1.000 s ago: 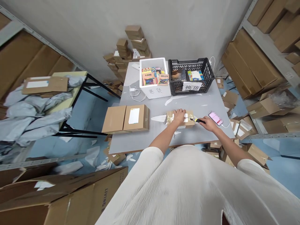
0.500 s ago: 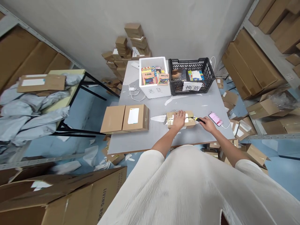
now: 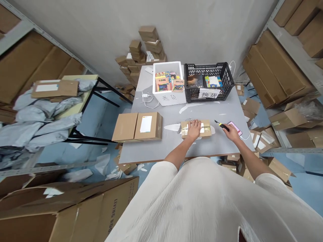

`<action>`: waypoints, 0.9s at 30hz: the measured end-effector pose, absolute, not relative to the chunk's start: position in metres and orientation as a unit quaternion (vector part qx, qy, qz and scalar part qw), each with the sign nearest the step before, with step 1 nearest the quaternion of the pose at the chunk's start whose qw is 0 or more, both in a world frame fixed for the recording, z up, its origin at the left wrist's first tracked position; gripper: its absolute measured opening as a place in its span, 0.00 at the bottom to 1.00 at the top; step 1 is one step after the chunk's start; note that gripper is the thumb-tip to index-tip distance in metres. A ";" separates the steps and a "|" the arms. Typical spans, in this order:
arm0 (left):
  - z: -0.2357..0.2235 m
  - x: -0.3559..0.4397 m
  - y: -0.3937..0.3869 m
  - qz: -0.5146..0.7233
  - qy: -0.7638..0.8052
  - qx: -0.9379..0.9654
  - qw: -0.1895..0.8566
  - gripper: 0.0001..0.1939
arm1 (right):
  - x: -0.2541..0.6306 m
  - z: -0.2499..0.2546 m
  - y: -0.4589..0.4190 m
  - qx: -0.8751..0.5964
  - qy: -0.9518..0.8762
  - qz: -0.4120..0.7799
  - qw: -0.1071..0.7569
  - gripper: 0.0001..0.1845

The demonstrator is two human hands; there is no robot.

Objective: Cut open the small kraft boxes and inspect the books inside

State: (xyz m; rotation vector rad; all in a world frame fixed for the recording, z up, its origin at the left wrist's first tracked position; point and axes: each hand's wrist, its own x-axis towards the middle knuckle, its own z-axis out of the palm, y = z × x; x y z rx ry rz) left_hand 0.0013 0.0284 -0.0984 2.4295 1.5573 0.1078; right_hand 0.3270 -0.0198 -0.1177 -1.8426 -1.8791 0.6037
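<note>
A small taped cardboard box (image 3: 206,130) with a white label lies near the front edge of the table. My left hand (image 3: 194,129) rests flat on top of it, fingers stretched out. Dark slits show along the tape on the box's upper face. My right hand (image 3: 231,133) is closed around a black and yellow utility knife (image 3: 222,126), its blade pointing up and left, apart from the box. Beneath and beside that hand lies a phone (image 3: 236,128) with a lit pink screen, partly covered and plugged into a white cable.
Two closed cardboard boxes (image 3: 125,127) sit at the table's left. Behind stand a white foam bin (image 3: 169,99) of books and a black plastic crate (image 3: 211,90) with books. Grey parcels (image 3: 30,126) fill a side table. Opened cartons (image 3: 252,107) litter the floor at right.
My right hand has drawn the knife away from the small box, to the right, and now partly covers the phone. My left hand stays on the box. The view has shifted slightly.
</note>
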 end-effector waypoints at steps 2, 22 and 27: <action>-0.099 0.002 0.028 0.040 0.539 0.831 0.130 0.32 | 0.330 -0.118 -0.018 -0.661 -0.682 0.225 0.217 0.31; -0.103 -0.065 -0.030 0.055 0.554 0.822 0.123 0.28 | 0.193 -0.106 0.070 -0.567 -0.772 0.267 0.104 0.23; -0.102 -0.057 -0.017 0.081 0.624 0.764 0.141 0.27 | 0.213 -0.101 0.054 -0.619 -0.740 0.248 0.089 0.26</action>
